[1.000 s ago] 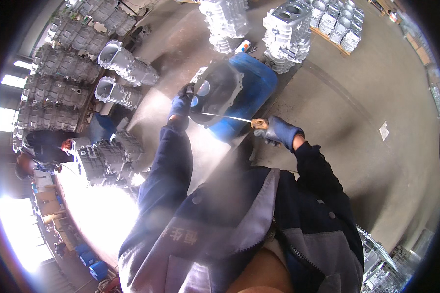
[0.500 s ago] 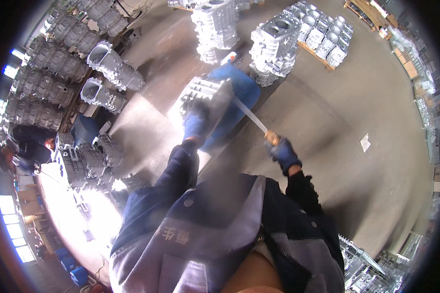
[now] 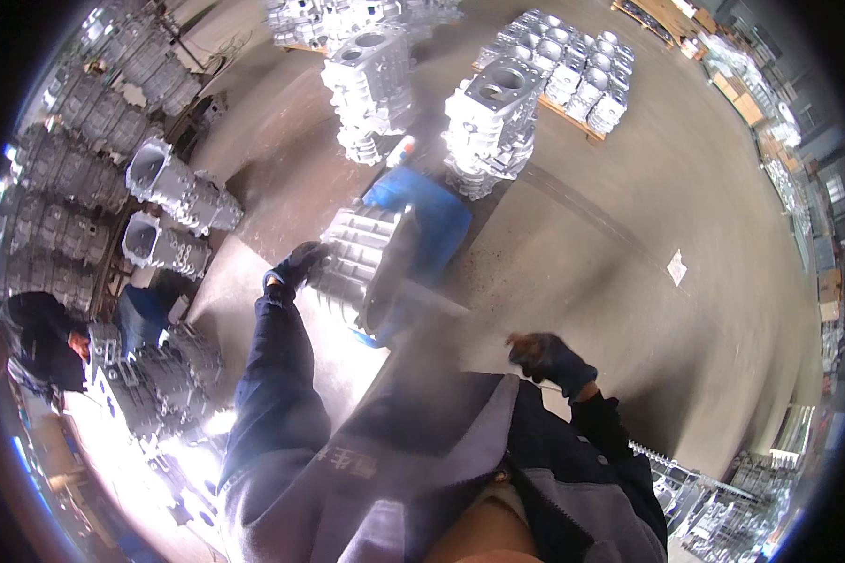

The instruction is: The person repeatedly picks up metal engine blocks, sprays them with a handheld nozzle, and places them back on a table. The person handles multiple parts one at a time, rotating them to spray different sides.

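A ribbed silver metal casting (image 3: 352, 258) rests tilted on a blue drum-like support (image 3: 441, 218). My left hand (image 3: 300, 265), in a dark blue glove, grips the casting at its left edge, its fingers partly hidden. In my gloved right hand (image 3: 556, 364) is a file (image 3: 437, 298), held by its wooden handle. The hand is closed round that handle, nearer my body than the casting. The blurred blade points left toward the casting's lower right edge; whether it touches cannot be made out.
Two tall castings (image 3: 371, 89) (image 3: 493, 113) stand beyond the support. A pallet of smaller castings (image 3: 582, 70) lies farther back. Two open-ended housings (image 3: 164, 246) (image 3: 174, 183) lie at left, near stacked castings (image 3: 61, 169). Another person (image 3: 42, 342) bends at far left.
My left hand has moved from the casting's upper face to its left edge, and the casting's ribbed side now shows more. My right hand has come back toward my body with the file.
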`<state>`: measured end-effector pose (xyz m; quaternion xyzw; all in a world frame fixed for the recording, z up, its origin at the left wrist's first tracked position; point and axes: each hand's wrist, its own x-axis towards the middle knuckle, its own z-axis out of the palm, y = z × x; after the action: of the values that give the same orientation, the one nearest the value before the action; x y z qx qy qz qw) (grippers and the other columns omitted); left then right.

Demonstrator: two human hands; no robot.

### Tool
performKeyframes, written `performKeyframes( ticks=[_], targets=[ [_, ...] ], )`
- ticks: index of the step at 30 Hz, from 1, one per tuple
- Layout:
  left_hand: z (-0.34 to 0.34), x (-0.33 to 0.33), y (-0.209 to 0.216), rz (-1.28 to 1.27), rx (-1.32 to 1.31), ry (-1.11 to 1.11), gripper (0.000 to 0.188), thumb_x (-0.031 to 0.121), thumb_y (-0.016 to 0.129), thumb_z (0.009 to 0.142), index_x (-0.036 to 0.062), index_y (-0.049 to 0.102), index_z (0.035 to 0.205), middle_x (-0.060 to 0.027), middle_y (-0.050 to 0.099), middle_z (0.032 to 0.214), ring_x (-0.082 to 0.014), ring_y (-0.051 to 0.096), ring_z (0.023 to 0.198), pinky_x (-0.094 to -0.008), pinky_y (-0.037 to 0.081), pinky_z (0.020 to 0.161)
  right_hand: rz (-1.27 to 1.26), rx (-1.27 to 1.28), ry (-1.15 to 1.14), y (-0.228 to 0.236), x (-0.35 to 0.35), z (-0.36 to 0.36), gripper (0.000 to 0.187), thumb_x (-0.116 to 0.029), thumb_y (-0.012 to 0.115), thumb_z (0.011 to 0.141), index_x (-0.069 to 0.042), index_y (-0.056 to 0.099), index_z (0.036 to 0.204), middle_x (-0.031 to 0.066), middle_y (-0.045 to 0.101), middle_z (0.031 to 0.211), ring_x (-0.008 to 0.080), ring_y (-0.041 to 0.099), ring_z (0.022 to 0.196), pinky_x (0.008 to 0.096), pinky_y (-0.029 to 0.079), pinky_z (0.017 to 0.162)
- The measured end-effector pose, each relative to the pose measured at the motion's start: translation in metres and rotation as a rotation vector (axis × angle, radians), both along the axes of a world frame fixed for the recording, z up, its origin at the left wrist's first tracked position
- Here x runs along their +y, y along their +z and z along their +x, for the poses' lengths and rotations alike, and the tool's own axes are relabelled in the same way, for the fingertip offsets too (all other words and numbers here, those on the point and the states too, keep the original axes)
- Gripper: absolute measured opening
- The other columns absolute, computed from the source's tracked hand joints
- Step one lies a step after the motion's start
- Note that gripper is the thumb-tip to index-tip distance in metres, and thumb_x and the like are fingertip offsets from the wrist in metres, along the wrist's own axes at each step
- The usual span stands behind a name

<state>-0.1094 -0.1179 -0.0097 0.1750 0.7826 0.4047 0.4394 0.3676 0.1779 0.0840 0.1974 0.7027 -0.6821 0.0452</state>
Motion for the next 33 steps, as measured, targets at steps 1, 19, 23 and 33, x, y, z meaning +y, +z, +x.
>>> performKeyframes(
  ticks=[1, 19, 23, 33],
  targets=[
    [-0.006, 0.003, -0.009, 0.106, 0.203, -0.138, 0.049, 0.041, 0.054, 0.099, 0.0026, 0.062, 0.129, -0.0107, 0.066, 0.124, -0.0229, 0.058, 0.116, -0.0350, 0.042, 0.104, -0.107, -0.078, -0.213, 0.004, 0.000, 0.000, 0.024, -0.007, 0.071, 0.084, 0.001, 0.070, 0.108, 0.0025, 0.067, 0.086, 0.0089, 0.059, 0.072, 0.0264, 0.052, 0.067],
    [0.171, 0.105, 0.072, 0.406, 0.233, 0.348, 0.036, 0.030, 0.062, 0.095, 0.0008, 0.066, 0.115, -0.0058, 0.069, 0.102, -0.0197, 0.063, 0.089, -0.0347, 0.051, 0.083, 0.045, -0.209, -0.139, 0.050, 0.086, 0.083, 0.021, -0.015, 0.065, 0.097, 0.000, 0.066, 0.111, 0.0045, 0.066, 0.091, 0.0134, 0.060, 0.071, 0.0301, 0.052, 0.065],
    [0.151, 0.117, 0.122, 0.468, 0.166, 0.496, 0.022, 0.026, 0.064, 0.096, 0.0051, 0.071, 0.096, 0.0000, 0.063, 0.079, -0.0127, 0.058, 0.070, -0.0259, 0.046, 0.065, -0.554, -0.002, -0.189, 0.042, 0.099, 0.104, 0.025, -0.009, 0.066, 0.096, 0.001, 0.063, 0.118, 0.0048, 0.064, 0.095, 0.0130, 0.061, 0.081, 0.0280, 0.052, 0.073],
    [-0.033, 0.210, 0.275, -0.352, 1.454, -0.312, 0.032, 0.030, 0.067, 0.084, 0.0067, 0.069, 0.106, -0.0087, 0.068, 0.103, -0.0242, 0.064, 0.095, -0.0370, 0.052, 0.084, 0.282, 0.027, -0.043, -0.002, 0.138, 0.066, 0.023, -0.006, 0.065, 0.095, 0.002, 0.064, 0.117, 0.0083, 0.069, 0.111, 0.0165, 0.065, 0.101, 0.0291, 0.052, 0.090]
  ],
)
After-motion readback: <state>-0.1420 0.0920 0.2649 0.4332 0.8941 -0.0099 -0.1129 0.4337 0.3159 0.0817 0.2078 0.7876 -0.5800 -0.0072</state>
